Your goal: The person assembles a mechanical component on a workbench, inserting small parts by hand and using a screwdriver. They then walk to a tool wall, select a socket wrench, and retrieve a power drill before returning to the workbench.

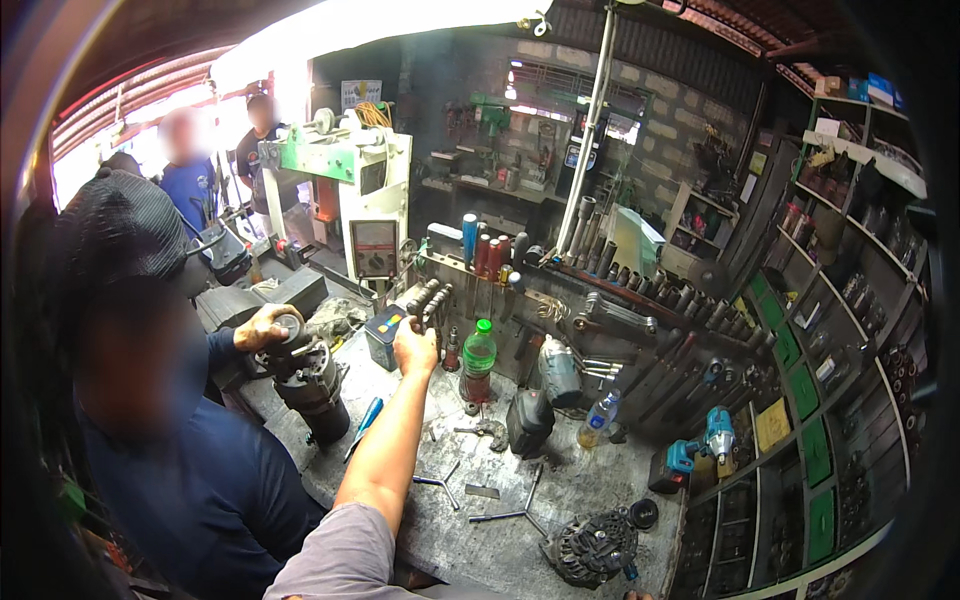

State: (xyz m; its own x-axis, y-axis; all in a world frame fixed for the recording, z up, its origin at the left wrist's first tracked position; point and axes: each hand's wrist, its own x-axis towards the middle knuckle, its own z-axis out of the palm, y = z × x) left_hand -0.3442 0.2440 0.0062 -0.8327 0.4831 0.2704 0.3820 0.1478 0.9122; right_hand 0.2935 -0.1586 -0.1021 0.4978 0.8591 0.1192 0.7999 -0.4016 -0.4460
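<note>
My left hand (414,347) reaches far across the workbench, its fingers closed at a row of dark metal sockets (430,302). What it grips, if anything, I cannot make out. Right beside it stands a small black box-shaped battery (384,336) with a coloured label. Only a sliver of my right hand (637,595) shows at the bottom edge, near an alternator (592,548); its fingers are mostly hidden. To the left, a co-worker's hand (268,328) grasps a round grey part on top of an upright dark cylindrical motor (310,390).
Y-shaped wrenches (527,512) lie on the metal bench (400,545). Beyond them stand a green-capped bottle (479,355), a clear bottle (598,420) and a black case (529,422). A teal impact wrench (700,445) sits by the right shelves. Screwdrivers (490,252) fill the rack behind.
</note>
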